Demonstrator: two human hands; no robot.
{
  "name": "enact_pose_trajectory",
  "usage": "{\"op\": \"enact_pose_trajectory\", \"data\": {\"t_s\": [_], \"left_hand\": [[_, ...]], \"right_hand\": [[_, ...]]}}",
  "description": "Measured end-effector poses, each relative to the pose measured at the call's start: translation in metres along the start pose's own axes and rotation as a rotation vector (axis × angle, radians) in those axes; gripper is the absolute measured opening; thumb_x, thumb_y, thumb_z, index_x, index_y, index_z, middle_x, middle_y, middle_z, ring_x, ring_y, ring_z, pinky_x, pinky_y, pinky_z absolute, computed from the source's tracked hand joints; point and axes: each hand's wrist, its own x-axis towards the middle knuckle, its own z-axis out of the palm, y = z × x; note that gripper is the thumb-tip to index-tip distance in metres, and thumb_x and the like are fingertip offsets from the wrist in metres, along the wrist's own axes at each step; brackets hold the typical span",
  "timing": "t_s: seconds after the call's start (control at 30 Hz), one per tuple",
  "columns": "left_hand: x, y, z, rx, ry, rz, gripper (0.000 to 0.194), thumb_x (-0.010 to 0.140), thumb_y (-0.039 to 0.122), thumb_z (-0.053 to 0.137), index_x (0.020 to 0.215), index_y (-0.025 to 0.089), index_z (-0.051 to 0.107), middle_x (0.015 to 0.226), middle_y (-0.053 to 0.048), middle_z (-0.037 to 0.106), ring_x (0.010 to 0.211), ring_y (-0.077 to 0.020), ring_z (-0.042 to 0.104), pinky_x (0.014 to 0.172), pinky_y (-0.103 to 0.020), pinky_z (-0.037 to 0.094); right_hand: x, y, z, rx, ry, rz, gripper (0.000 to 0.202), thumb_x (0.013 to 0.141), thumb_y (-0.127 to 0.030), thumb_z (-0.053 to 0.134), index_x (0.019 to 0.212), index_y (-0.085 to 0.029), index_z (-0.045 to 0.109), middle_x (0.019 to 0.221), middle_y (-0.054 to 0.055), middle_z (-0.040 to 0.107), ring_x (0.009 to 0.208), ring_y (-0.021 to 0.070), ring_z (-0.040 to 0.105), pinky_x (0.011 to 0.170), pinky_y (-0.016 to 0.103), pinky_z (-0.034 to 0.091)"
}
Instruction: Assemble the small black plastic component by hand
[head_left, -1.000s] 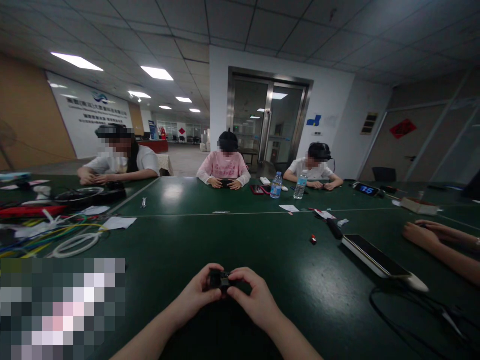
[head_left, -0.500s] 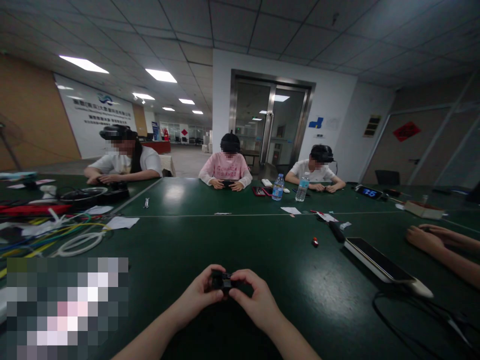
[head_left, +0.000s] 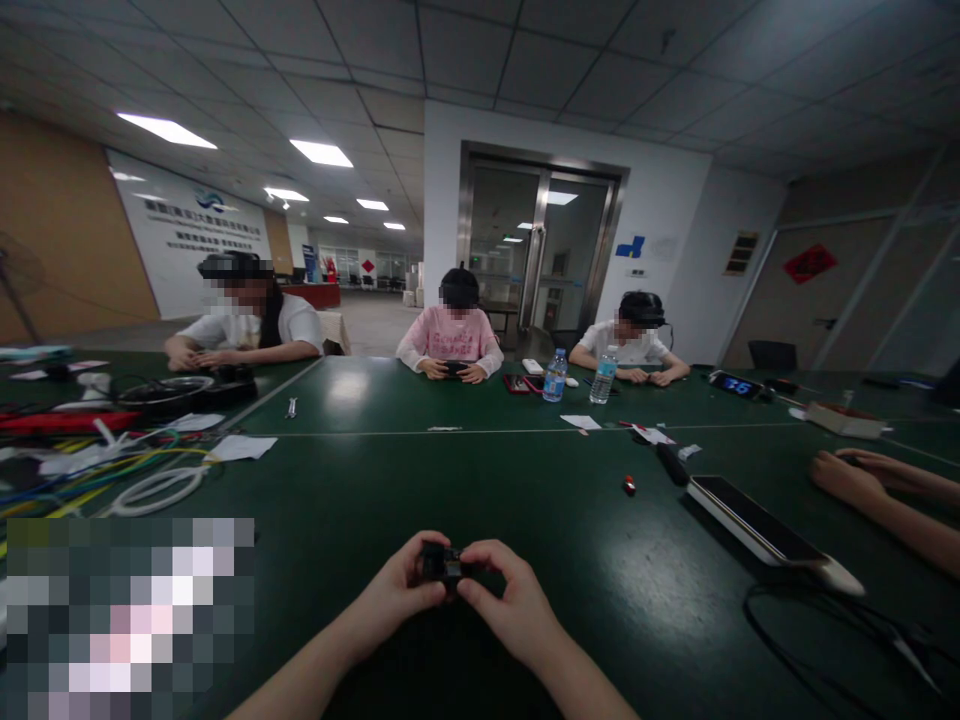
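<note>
Just above the near part of the dark green table, a small black blocky part is held between my two hands. Its exact kind is too small and dark to make out. My left hand pinches its left side between thumb and fingers. From the right, my right hand has thumb and forefinger closed on its other edge. The fingers hide much of the part.
To the right lie a white-edged phone-like device, a black cable and a small red item. Coiled cables spread at left. Water bottles stand farther back. Other people sit around; one person's hands are at right.
Both hands stay almost in place. The black part has turned slightly between the fingers. The camera view has shifted a little.
</note>
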Motion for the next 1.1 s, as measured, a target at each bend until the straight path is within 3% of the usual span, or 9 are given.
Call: {"op": "enact_pose_trajectory", "data": {"t_s": [0.2,0.63,1.1], "left_hand": [[0.0011,-0.0001,0.0007,0.008,-0.034,0.021,0.042,0.067,0.021,0.069,0.102,0.023,0.047,0.088,0.001,0.060,0.076,-0.0143,0.057,0.069,-0.029,0.040],[0.0012,-0.0010,0.0001,0.074,-0.082,0.014,0.040,0.070,0.021,0.067,0.105,0.022,0.048,0.092,-0.001,0.058,0.082,-0.0163,0.056,0.070,-0.030,0.039],[0.0023,-0.0037,-0.0014,0.034,-0.029,0.022,0.048,0.064,0.024,0.072,0.106,0.023,0.050,0.096,-0.003,0.060,0.087,-0.0194,0.057,0.076,-0.033,0.041]], "right_hand": [[-0.0031,0.0011,0.0009,-0.020,0.005,-0.039,0.023,0.071,-0.021,0.063,0.094,-0.026,0.062,0.110,0.004,0.056,0.102,0.0212,0.054,0.089,0.036,0.041],[-0.0022,-0.0002,0.0022,-0.097,-0.041,-0.023,0.019,0.070,-0.020,0.065,0.088,-0.025,0.064,0.102,0.002,0.059,0.097,0.0199,0.055,0.086,0.034,0.043],[-0.0034,-0.0071,0.0026,-0.113,-0.045,0.000,0.019,0.072,-0.019,0.062,0.090,-0.024,0.063,0.104,0.003,0.059,0.101,0.0200,0.054,0.088,0.034,0.042]]}}
